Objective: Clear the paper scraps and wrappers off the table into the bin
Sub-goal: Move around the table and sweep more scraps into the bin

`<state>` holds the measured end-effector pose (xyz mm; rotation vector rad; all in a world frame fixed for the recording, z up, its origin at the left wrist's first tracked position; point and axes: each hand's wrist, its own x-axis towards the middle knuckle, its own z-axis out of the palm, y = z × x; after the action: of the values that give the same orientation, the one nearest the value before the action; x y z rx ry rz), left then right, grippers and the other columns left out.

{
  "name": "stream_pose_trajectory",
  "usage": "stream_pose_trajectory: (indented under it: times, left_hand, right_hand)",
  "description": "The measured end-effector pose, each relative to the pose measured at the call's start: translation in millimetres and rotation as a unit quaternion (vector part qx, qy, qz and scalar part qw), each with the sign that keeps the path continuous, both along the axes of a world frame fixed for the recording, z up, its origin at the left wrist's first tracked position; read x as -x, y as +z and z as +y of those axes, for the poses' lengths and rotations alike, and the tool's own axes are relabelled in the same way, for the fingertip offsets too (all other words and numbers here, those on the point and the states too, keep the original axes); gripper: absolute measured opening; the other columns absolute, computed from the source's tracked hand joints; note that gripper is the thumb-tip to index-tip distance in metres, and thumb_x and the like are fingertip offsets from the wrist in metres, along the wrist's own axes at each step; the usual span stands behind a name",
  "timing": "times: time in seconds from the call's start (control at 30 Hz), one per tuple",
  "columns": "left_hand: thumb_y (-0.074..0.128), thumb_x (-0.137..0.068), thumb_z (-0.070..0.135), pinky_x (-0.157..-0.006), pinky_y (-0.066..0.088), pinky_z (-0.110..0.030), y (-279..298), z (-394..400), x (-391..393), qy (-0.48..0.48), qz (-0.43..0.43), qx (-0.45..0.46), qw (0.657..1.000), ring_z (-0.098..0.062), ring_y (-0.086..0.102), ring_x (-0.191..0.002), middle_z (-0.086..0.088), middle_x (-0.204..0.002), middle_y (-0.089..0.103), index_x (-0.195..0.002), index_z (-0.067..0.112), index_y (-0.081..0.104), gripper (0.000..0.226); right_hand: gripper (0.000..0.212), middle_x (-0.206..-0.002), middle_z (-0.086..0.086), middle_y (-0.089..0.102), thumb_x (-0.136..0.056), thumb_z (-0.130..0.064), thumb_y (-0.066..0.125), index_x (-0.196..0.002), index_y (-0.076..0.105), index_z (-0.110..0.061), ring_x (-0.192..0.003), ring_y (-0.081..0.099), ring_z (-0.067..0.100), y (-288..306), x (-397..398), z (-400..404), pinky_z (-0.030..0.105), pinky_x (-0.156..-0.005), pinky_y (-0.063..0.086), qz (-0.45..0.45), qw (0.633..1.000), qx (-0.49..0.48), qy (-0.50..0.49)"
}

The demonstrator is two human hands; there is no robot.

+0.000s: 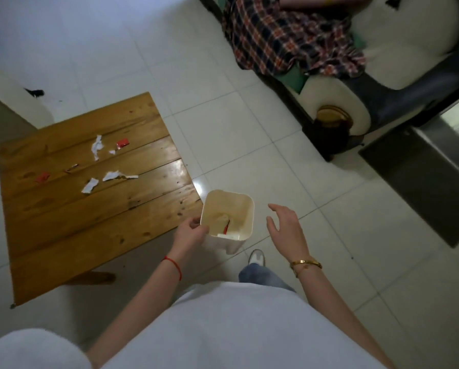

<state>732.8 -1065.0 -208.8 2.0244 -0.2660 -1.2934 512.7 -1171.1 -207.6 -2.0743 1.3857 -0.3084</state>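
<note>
A small white bin (245, 209) stands on the floor at the right corner of a low wooden table (90, 225). My left hand (189, 234) grips the bin's left rim. My right hand (285, 227) hovers open just right of the bin, not touching it. Inside the bin lie a red scrap (226, 228) and something pale. On the table's far half lie several white paper scraps (97, 147) (90, 185) (118, 175), two red wrappers (122, 143) (42, 177) and a small brown wrapper (71, 168).
A sofa (398, 65) with a plaid cloth (284, 38) and a person on it fills the upper right. A dark low cabinet (425, 177) stands at right. White tiled floor (249, 129) surrounds the table. My shoe (257, 258) is just behind the bin.
</note>
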Motion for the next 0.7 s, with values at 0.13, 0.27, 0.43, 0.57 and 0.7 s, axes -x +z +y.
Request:
stream_pose_trajectory:
  times: [0.13, 0.27, 0.43, 0.57, 0.7]
  left_hand:
    - [0.059, -0.079, 0.011, -0.086, 0.056, -0.042, 2.1, -63.5, 26.6, 0.031, 0.024, 0.014, 0.999, -0.025, 0.064, -0.096, -0.007, -0.106, 0.064, -0.125, 0.013, 0.055, 0.046]
    - [0.059, -0.083, 0.010, -0.078, 0.057, -0.034, 10.5, -116.3, 38.1, 0.051, 0.030, 0.025, 0.998, -0.025, 0.063, -0.098, -0.011, -0.117, 0.061, -0.130, 0.012, 0.051, 0.048]
    - [0.059, -0.085, 0.007, -0.066, 0.055, -0.026, 15.1, -173.3, 29.8, 0.093, 0.051, 0.032, 0.994, -0.027, 0.062, -0.103, -0.012, -0.122, 0.058, -0.133, 0.012, 0.049, 0.049]
    - [0.058, -0.085, 0.005, -0.073, 0.057, -0.030, 7.9, -218.7, 9.2, 0.138, 0.052, 0.030, 0.989, -0.028, 0.061, -0.105, -0.013, -0.124, 0.057, -0.132, 0.012, 0.051, 0.048]
    - [0.058, -0.085, 0.006, -0.083, 0.057, -0.036, 0.3, -264.5, -23.2, 0.167, 0.056, 0.027, 0.984, -0.030, 0.059, -0.111, -0.013, -0.127, 0.056, -0.133, 0.011, 0.051, 0.048]
  right_hand:
    - [0.034, -0.127, 0.004, 0.057, -0.096, -0.022, 0.048, -0.129, 0.052, -0.013, -0.122, 0.044, 0.017, 12.0, 34.3, -66.7, 0.023, -0.099, 0.032, 0.010, 1.000, 0.018, 0.011]
    - [0.034, -0.126, 0.004, 0.057, -0.096, -0.021, 0.049, -0.129, 0.052, -0.013, -0.121, 0.044, 0.018, 20.2, 47.2, -123.7, 0.021, -0.098, 0.031, 0.002, 0.999, 0.031, 0.019]
    - [0.035, -0.127, 0.003, 0.057, -0.096, -0.022, 0.048, -0.130, 0.051, -0.015, -0.121, 0.043, 0.016, 21.3, 32.2, -189.3, 0.021, -0.099, 0.031, -0.004, 0.999, 0.029, 0.043]
    - [0.034, -0.128, 0.002, 0.056, -0.097, -0.022, 0.047, -0.130, 0.051, -0.016, -0.122, 0.044, 0.016, 15.4, 0.9, -245.5, 0.022, -0.099, 0.032, -0.003, 0.997, 0.030, 0.076]
    - [0.034, -0.128, 0.004, 0.057, -0.096, -0.020, 0.048, -0.130, 0.052, -0.013, -0.121, 0.046, 0.019, 9.4, -41.8, -307.8, 0.024, -0.099, 0.033, -0.003, 0.993, 0.029, 0.117]
